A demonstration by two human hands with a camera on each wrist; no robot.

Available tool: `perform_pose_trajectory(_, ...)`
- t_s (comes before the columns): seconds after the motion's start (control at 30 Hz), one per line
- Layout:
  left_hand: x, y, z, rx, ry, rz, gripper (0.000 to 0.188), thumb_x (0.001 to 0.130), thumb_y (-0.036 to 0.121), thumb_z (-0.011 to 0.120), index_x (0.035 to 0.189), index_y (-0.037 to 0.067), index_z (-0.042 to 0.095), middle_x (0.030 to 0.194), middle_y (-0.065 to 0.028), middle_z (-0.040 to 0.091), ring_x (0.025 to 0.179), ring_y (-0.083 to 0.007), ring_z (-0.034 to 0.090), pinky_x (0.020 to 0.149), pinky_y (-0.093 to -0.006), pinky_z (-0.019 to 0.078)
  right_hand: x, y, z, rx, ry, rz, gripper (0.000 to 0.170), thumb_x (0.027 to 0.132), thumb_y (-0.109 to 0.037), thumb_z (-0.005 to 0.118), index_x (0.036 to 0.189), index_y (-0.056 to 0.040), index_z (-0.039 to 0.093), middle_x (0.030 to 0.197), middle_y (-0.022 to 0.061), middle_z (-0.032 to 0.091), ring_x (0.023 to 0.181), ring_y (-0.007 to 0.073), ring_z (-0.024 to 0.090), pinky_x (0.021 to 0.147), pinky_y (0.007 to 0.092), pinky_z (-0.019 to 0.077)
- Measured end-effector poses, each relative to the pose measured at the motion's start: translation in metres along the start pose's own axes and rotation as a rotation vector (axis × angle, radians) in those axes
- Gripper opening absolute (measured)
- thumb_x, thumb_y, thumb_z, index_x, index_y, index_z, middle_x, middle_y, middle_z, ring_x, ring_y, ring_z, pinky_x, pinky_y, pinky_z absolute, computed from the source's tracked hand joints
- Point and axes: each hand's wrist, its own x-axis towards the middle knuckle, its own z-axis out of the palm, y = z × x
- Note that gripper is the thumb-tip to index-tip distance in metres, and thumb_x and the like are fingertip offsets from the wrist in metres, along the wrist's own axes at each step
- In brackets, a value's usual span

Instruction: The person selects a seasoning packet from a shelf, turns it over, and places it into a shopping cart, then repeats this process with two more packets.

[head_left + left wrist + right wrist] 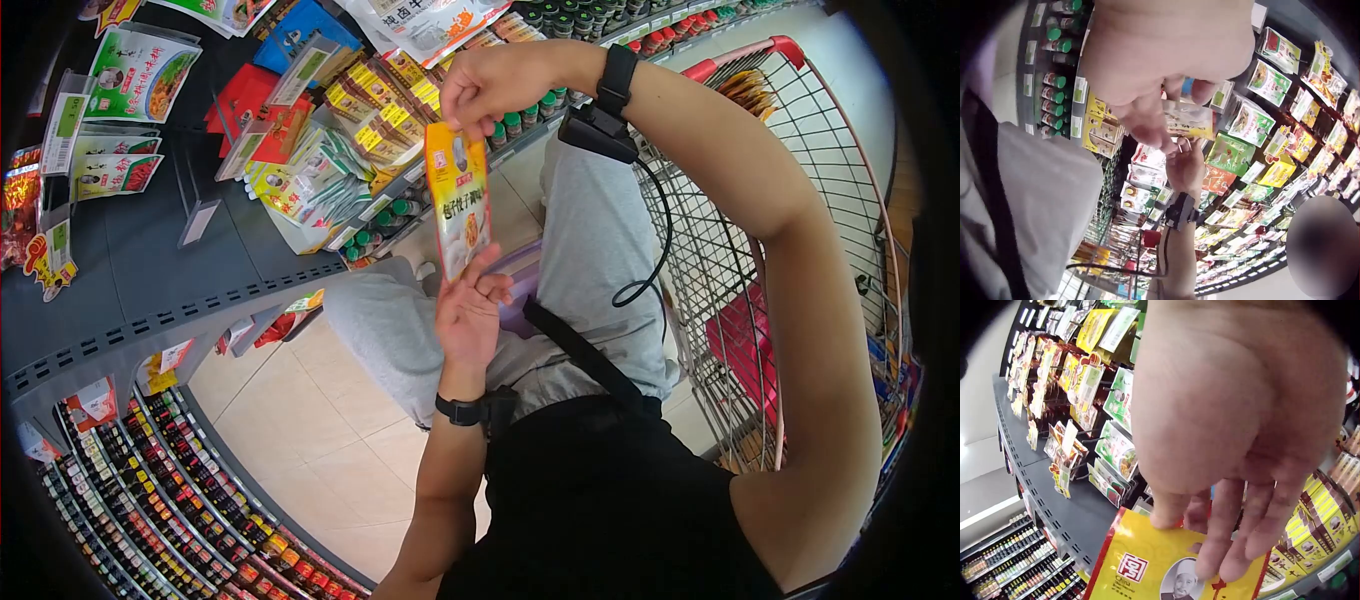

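A yellow-and-red seasoning packet (458, 205) with Chinese print and a small portrait hangs upright in front of the person. The right hand (492, 88) pinches its top edge between thumb and fingers, as the right wrist view shows close over the packet's upper part (1147, 562). Below, the left hand (470, 315) is turned palm up, its fingers loosely bent at the packet's lower end. From the left wrist, the left hand (1160, 69) covers part of the packet (1190, 119), with the right hand (1186, 165) beyond it.
A grey shelf (150, 270) holds hanging seasoning packets and price tags at the left. Yellow boxes (375, 110) and green-capped jars stand ahead. A wire shopping cart (700, 270) with a pink item stands at the right. Bottle shelves (170, 490) line the lower left.
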Motion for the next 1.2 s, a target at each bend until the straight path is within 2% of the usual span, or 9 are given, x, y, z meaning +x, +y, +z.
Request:
perform_pose_trajectory(0.13,0.001,0.005,0.001,-0.254,-0.079,0.106,0.063,0.082,0.024,0.051,0.142,0.008,0.045,0.149,-0.0093,0.041,0.117,-0.0265,0.056,0.093,-0.0443,0.0432,-0.003,-0.011,0.002,0.112,0.078,0.045,0.030,0.098,-0.031,0.057,0.096,-0.0033,0.069,0.085,0.0035,0.070,0.074,0.0085,0.064,0.064,0.0240,0.0510)
perform_pose_trajectory(0.23,-0.002,0.007,0.007,-0.167,0.102,0.125,0.063,0.081,0.023,0.049,0.142,0.006,0.045,0.147,-0.0054,0.045,0.122,-0.0260,0.051,0.101,-0.0436,0.0360,-0.003,-0.007,0.000,-0.004,0.056,-0.054,0.027,0.098,-0.029,0.058,0.097,-0.0048,0.069,0.086,0.0013,0.069,0.072,0.0057,0.061,0.064,0.0203,0.0490)
perform_pose_trajectory(0.33,-0.002,0.005,-0.015,-0.164,-0.090,0.052,0.064,0.082,0.025,0.049,0.142,0.004,0.044,0.145,-0.0052,0.047,0.128,-0.0259,0.045,0.106,-0.0436,0.0296,-0.001,-0.002,-0.008,-0.004,-0.029,-0.028,0.020,0.095,-0.021,0.062,0.097,-0.0017,0.068,0.092,0.0011,0.069,0.078,0.0055,0.062,0.069,0.0216,0.0501)
perform_pose_trajectory(0.43,0.000,-0.003,-0.027,-0.260,-0.223,0.039,0.064,0.083,0.027,0.049,0.143,0.005,0.043,0.143,-0.0045,0.049,0.124,-0.0248,0.046,0.105,-0.0429,0.0300,0.004,0.012,-0.006,0.106,0.010,-0.039,0.020,0.095,-0.019,0.062,0.098,0.0003,0.067,0.093,0.0018,0.070,0.084,0.0063,0.063,0.075,0.0216,0.0499)
perform_pose_trajectory(0.6,-0.008,0.005,0.001,-0.270,-0.020,0.001,0.069,0.085,0.033,0.051,0.146,0.005,0.037,0.141,-0.0094,0.049,0.110,-0.0219,0.049,0.101,-0.0397,0.0325,0.000,0.013,-0.005,0.120,-0.055,-0.043,0.026,0.096,-0.023,0.061,0.102,0.0010,0.070,0.099,0.0037,0.070,0.096,0.0090,0.062,0.087,0.0250,0.0476)
perform_pose_trajectory(0.73,0.004,-0.018,-0.053,-0.304,-0.148,-0.006,0.067,0.086,0.036,0.050,0.146,0.009,0.038,0.143,-0.0140,0.046,0.115,-0.0252,0.051,0.097,-0.0409,0.0373,-0.007,-0.003,0.005,0.170,-0.217,0.074,0.041,0.100,-0.038,0.053,0.115,-0.0027,0.067,0.102,0.0051,0.073,0.096,0.0122,0.066,0.083,0.0271,0.0519)
perform_pose_trajectory(0.87,0.005,-0.017,-0.051,-0.276,0.029,0.033,0.061,0.086,0.036,0.048,0.138,0.007,0.047,0.140,-0.0197,0.049,0.112,-0.0286,0.054,0.095,-0.0409,0.0414,-0.004,-0.019,0.021,0.269,-0.175,0.165,0.048,0.100,-0.042,0.047,0.113,-0.0004,0.067,0.102,0.0100,0.073,0.094,0.0177,0.069,0.080,0.0280,0.0519)
perform_pose_trajectory(1.1,0.002,-0.020,-0.068,-0.417,-0.096,0.191,0.058,0.085,0.039,0.047,0.130,0.003,0.054,0.124,-0.0184,0.063,0.106,-0.0293,0.062,0.087,-0.0401,0.0465,0.007,-0.008,0.032,0.528,-0.484,0.237,0.090,0.093,-0.073,0.019,0.134,0.0011,0.048,0.127,0.0164,0.062,0.095,0.0252,0.069,0.075,0.0300,0.0526)
perform_pose_trajectory(1.2,0.002,-0.017,-0.061,-0.392,-0.144,0.184,0.054,0.086,0.042,0.046,0.125,0.008,0.059,0.123,-0.0171,0.063,0.108,-0.0277,0.061,0.085,-0.0392,0.0475,-0.001,-0.019,0.037,0.469,-0.493,0.262,0.091,0.093,-0.074,0.017,0.136,0.0001,0.046,0.129,0.0162,0.061,0.097,0.0252,0.069,0.074,0.0295,0.0528)
